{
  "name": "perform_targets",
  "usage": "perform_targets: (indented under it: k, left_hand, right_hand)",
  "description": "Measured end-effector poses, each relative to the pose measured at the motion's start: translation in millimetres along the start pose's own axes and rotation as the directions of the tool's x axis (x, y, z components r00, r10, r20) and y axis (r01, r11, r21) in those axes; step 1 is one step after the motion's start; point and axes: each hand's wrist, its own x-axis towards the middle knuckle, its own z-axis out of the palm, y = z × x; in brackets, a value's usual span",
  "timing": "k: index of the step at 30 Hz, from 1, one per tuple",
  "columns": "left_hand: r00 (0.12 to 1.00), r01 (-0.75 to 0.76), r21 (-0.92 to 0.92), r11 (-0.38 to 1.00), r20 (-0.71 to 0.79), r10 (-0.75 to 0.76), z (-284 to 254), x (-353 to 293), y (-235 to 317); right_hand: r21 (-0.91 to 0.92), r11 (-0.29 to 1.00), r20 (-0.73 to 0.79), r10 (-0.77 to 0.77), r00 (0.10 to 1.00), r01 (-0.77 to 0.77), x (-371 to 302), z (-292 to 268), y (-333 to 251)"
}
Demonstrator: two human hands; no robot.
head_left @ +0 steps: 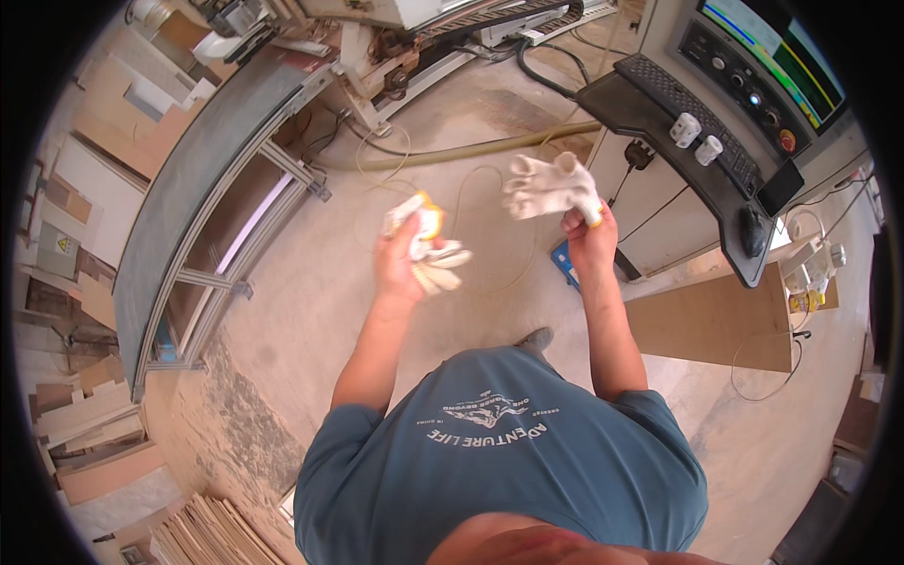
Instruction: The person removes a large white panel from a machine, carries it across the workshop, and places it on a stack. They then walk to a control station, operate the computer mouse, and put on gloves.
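Out in front of my body, my left hand is closed round a white work glove with a yellow cuff edge; its fingers dangle to the right, slightly blurred. My right hand grips a second work glove, off-white, by its yellow-edged cuff. That glove's fingers spread up and to the left, away from my hand. The two gloves are apart from each other, and both hands are bare.
At right stands a control console with a screen, a keyboard and a mouse on a black shelf. A curved grey-topped bench runs along the left. Machinery and a hose lie ahead; stacked boards lean at lower left.
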Motion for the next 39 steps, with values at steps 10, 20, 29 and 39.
perform_targets:
  k: [10,20,29,39]
  left_hand:
    - [0.946,0.277,0.403,0.872,-0.273,-0.174,-276.5,-188.4,28.0]
    - [0.947,0.31,0.416,0.855,-0.214,-0.239,-311.8,-176.1,31.3]
    - [0.848,0.469,0.294,0.833,-0.414,-0.331,-434.6,-146.2,119.1]
    - [0.692,0.656,0.754,-0.024,-0.589,0.419,-533.7,-64.3,146.8]
  right_hand:
    - [-0.734,0.49,-0.236,0.465,0.853,-0.47,-134.1,17.2,179.3]
    - [-0.837,0.545,0.537,0.803,0.258,0.048,-205.2,186.6,342.1]
    - [-0.808,0.564,0.587,0.793,-0.163,-0.169,-133.3,273.8,499.3]
    - [-0.649,0.274,0.451,0.89,0.068,0.71,-108.8,339.5,716.2]
